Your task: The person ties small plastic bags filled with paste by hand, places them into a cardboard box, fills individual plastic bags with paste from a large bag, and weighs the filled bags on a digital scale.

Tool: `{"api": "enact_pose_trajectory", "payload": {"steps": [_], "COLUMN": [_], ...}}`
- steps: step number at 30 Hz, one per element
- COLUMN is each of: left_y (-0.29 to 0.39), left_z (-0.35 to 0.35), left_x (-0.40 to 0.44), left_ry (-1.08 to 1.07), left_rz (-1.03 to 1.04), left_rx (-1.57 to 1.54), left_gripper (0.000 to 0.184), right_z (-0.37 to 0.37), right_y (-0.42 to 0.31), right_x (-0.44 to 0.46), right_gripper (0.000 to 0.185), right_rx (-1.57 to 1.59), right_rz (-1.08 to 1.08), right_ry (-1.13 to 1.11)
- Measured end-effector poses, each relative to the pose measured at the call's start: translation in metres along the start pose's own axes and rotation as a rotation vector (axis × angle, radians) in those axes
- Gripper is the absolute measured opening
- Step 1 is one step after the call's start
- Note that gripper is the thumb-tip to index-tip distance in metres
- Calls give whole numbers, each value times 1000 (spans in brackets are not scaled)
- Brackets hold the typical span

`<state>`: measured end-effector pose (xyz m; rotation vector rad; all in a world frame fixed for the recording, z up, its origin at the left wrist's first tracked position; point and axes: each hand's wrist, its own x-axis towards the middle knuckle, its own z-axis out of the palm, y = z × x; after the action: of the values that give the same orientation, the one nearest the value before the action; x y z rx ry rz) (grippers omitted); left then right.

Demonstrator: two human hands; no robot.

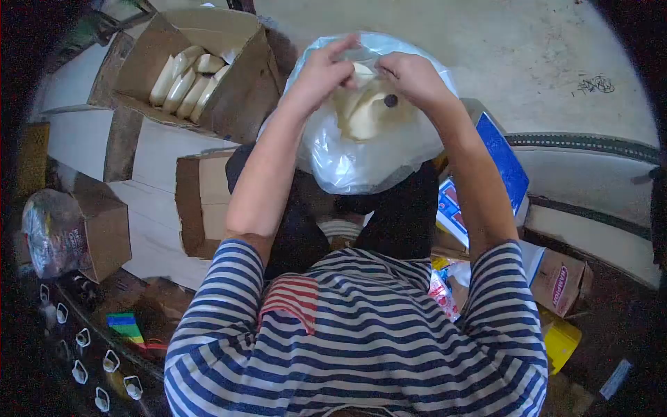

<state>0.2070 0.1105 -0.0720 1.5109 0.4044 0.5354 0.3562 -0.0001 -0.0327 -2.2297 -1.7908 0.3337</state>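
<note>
A large clear plastic bag [344, 167] sits open between my knees. It has pale cream, powder-like contents [361, 125] inside, and a small dark round thing [391, 101] shows against them. Over the bag's mouth is my left hand [326, 73], its index finger stretched out and apart from the curled others. Opposite it, my right hand [413, 76] is closed, with thumb and fingers pinched at what looks like thin clear plastic. A whitish patch [362, 69] shows between the two hands; whether it is a separate small bag I cannot make out.
At the upper left an open cardboard box [240, 97] holds several filled clear packets [182, 87] with cream contents. Other cartons [201, 201] stand left of my legs. To the right are a blue panel [504, 160], a Champion carton [561, 285] and a yellow container [559, 340].
</note>
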Motion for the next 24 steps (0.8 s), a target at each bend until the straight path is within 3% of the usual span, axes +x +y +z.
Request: {"api": "enact_pose_trajectory", "payload": {"steps": [2, 3, 5, 6, 9, 12, 14, 15, 16, 17, 19, 20, 24], "left_y": [8, 13, 32, 44, 79, 128, 132, 131, 118, 121, 144, 140, 190], "left_z": [-7, -8, -8, -8, 4, 19, 20, 20, 19, 26, 28, 31, 34], "left_x": [3, 7, 10, 13, 19, 9, 7, 4, 16, 2, 2, 0, -1], "left_ry": [193, 185, 125, -43, -164, -238, -232, -229, -428, -440, -283, -304, -292], "left_rz": [-48, -39, 76, 31, 43, 112, 131, 135, 46, 24, 81, 170, 194], "left_rx": [-38, -33, 797, 1002, 1297, 1385, 1315, 1234, 1391, 1383, 1483, 1576, 1359], "left_gripper": [49, 49, 49, 45, 37, 40, 37, 36, 42, 42, 28, 39, 40], "right_z": [-15, -19, -26, -30, -51, -79, -82, -81, -74, -70, -80, -84, -126], "right_y": [-7, -9, -13, -15, -21, -37, -32, -29, -25, -28, -33, -37, -21], "right_x": [-5, -10, -18, -21, -38, -64, -73, -73, -72, -77, -73, -79, -92], "right_gripper": [19, 19, 20, 20, 21, 22, 21, 21, 21, 20, 20, 21, 23], "right_rx": [-86, -88, -86, -89, -220, -265, -113, -107, -214, -320, -341, -353, -190], "right_rz": [-127, -123, -233, -237, -243, -165, -133, -134, -157, -184, -172, -139, -192], "right_ry": [-7, 5, 85, 99, 40, 27, 269, 265, 168, 71, 60, 26, 210]}}
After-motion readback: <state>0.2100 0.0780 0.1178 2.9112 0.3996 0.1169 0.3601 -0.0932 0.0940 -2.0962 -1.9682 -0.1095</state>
